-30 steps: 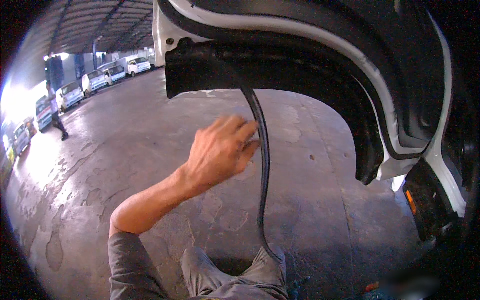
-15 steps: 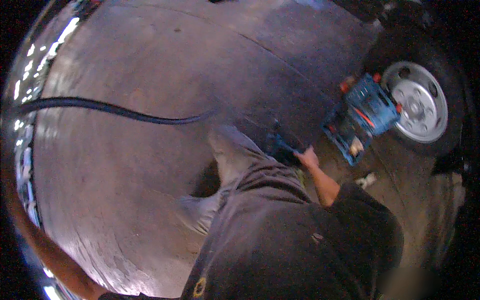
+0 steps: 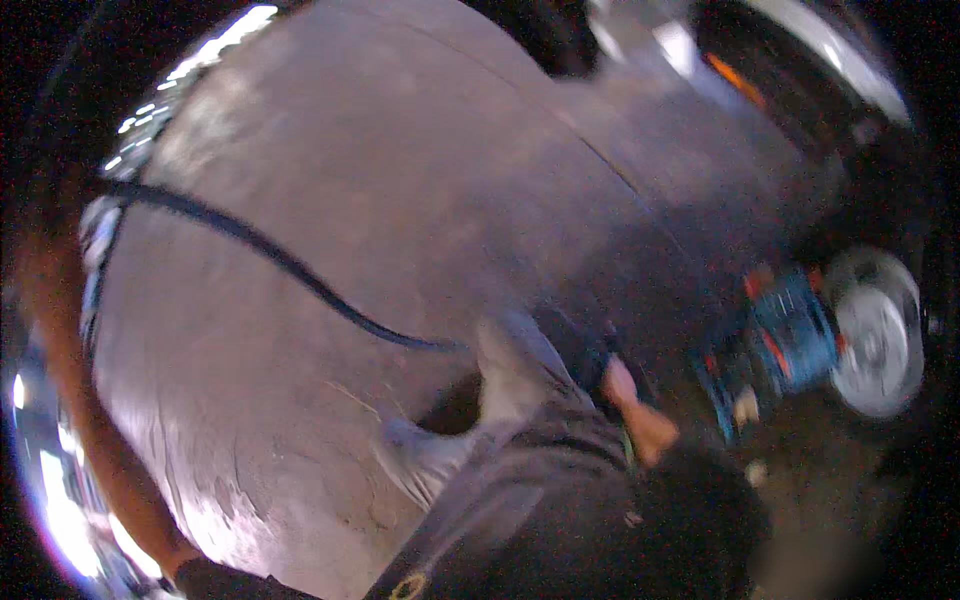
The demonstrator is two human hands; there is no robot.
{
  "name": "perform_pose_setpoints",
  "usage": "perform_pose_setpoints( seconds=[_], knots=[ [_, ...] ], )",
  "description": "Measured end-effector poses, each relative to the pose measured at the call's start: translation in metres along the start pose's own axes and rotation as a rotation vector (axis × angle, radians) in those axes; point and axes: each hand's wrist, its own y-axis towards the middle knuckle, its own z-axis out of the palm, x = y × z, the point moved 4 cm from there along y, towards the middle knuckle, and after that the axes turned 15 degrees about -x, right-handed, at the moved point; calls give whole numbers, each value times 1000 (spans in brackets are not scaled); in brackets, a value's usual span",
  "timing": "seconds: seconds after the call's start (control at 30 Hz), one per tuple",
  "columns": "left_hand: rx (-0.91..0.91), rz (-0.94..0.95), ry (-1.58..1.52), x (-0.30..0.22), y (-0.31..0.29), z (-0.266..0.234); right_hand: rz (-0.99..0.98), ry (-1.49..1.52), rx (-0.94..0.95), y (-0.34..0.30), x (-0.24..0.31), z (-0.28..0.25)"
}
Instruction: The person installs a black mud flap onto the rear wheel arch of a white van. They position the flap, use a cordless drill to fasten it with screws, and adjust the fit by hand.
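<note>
My left arm reaches up along the left rim, and my left hand (image 3: 62, 205) is dark and blurred there. A long dark hose (image 3: 270, 250) runs from this hand, which appears closed around its end, and curves down toward my trouser leg. Low at my right side, my right hand (image 3: 620, 385) is wrapped round a blue and black tool (image 3: 596, 368). Motion blur and shadow hide the tool's exact kind. To the right of it stands a blue open-framed case or machine (image 3: 790, 335) with red parts.
A silver wheel (image 3: 875, 335) stands behind the blue case at the right. Part of a vehicle with an orange strip (image 3: 735, 80) shows at the upper right. The concrete floor (image 3: 350, 130) has a long seam. Bright lights line the left rim.
The view has swung, so the blue case and wheel sit lower and farther right. My left hand and the hose shift together; the hose now slopes more steeply. My right hand keeps the tool.
</note>
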Motion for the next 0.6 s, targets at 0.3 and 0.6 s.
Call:
perform_pose_setpoints(
  seconds=[0.3,0.6],
  knots=[
    [-103,-702,-204,-29,3,-55,-200,484,-150,37,-7,-91],
    [-173,-878,-356,-51,8,-67,-275,973,164,80,307,-370]
  ],
)
